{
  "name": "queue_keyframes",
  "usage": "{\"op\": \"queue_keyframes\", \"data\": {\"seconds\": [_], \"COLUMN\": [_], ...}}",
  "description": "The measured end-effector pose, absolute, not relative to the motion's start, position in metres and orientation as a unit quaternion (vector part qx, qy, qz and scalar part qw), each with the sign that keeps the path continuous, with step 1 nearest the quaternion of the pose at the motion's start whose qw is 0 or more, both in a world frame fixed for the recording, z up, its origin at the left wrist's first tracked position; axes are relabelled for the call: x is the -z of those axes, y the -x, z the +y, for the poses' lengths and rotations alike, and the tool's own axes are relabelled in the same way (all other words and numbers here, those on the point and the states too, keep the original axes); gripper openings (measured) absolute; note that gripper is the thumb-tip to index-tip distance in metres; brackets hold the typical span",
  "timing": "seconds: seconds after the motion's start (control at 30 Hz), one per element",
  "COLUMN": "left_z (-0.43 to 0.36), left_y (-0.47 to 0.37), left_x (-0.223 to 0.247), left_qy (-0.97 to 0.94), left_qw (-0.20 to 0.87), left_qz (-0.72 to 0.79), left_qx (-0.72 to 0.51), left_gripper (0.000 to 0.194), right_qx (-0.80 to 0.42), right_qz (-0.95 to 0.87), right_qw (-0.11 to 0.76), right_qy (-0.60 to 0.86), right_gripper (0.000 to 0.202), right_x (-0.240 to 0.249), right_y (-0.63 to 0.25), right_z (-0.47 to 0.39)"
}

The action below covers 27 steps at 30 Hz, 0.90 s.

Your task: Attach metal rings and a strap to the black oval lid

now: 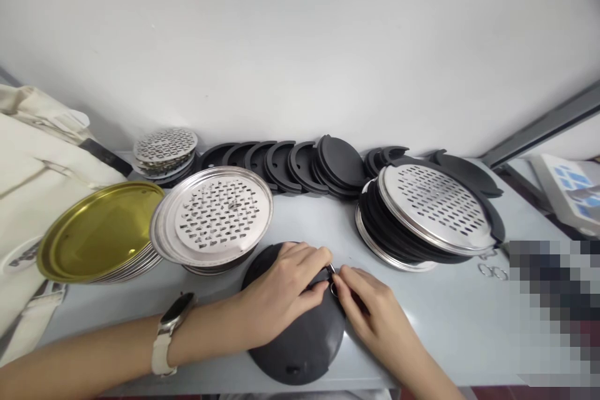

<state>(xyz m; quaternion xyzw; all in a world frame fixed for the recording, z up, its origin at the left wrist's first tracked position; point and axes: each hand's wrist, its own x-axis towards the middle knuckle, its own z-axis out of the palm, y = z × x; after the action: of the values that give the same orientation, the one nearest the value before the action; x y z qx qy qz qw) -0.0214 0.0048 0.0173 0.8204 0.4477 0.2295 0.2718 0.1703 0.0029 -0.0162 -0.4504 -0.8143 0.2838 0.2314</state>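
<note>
A round black plastic disc [307, 347] lies near the table's front edge, partly covered by my hands. Across its top rests my left hand [287, 284], fingers curled over the far right edge and thumb bent in towards them. Between the thumb and fingers of my right hand [370, 303] is a small metal ring [334, 288], at that same edge of the disc. Whether the ring passes through the disc is hidden by my fingertips.
Left stand gold round plates [105, 228] and a silver plate with a perforated grater disc [220, 212]. Black discs with raised rims [281, 165] line the wall. At right, a tall stack has a slotted metal disc [434, 206] on top; loose rings [493, 272] lie beside it.
</note>
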Motion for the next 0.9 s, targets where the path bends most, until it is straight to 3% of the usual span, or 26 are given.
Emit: {"op": "queue_keyframes", "data": {"seconds": [0.9], "left_z": [0.006], "left_y": [0.022], "left_x": [-0.023], "left_qy": [-0.835], "left_qw": [0.281], "left_qz": [0.417], "left_qx": [-0.224], "left_gripper": [0.015], "right_qx": [-0.25], "right_qz": [-0.835], "right_qw": [0.154], "right_qy": [0.466], "right_gripper": [0.023], "right_x": [0.007], "right_y": [-0.172], "right_z": [0.003]}}
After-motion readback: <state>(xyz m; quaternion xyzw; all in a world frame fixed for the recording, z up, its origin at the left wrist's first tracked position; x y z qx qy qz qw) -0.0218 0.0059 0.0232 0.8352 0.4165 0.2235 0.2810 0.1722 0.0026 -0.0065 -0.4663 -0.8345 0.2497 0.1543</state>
